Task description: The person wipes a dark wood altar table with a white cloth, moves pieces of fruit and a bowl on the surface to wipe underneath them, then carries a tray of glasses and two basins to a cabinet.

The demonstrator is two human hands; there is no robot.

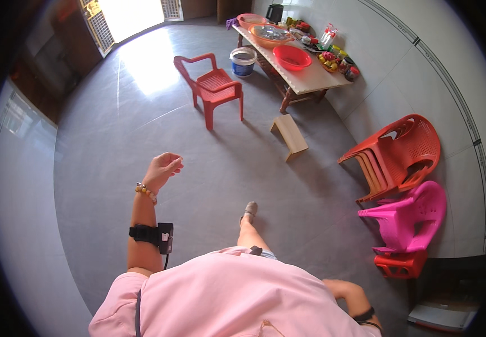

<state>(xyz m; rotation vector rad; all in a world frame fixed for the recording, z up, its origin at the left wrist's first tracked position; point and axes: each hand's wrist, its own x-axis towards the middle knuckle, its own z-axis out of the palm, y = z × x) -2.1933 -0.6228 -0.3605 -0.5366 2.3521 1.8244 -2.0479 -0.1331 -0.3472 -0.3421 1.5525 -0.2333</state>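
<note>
My left hand (166,169) is held out over the grey tiled floor, its fingers loosely curled and nothing visible in them. A beaded bracelet (146,192) circles that wrist, and a black strapped device (158,237) sits on the forearm. My right arm (348,292) is bent at my side, where the pink shirt (226,295) hides most or all of the hand. One foot in a shoe (250,209) shows on the floor below. Ahead stands a red plastic armchair (215,86), well beyond my left hand.
A low wooden stool (290,134) stands near a table (306,81) with basins, jars and fruit. Beside the table is a lidded bucket (243,62). Stacked red chairs (399,156), a pink chair (413,219) and a red stool (403,264) line the right wall. Bright light enters through a doorway (135,19).
</note>
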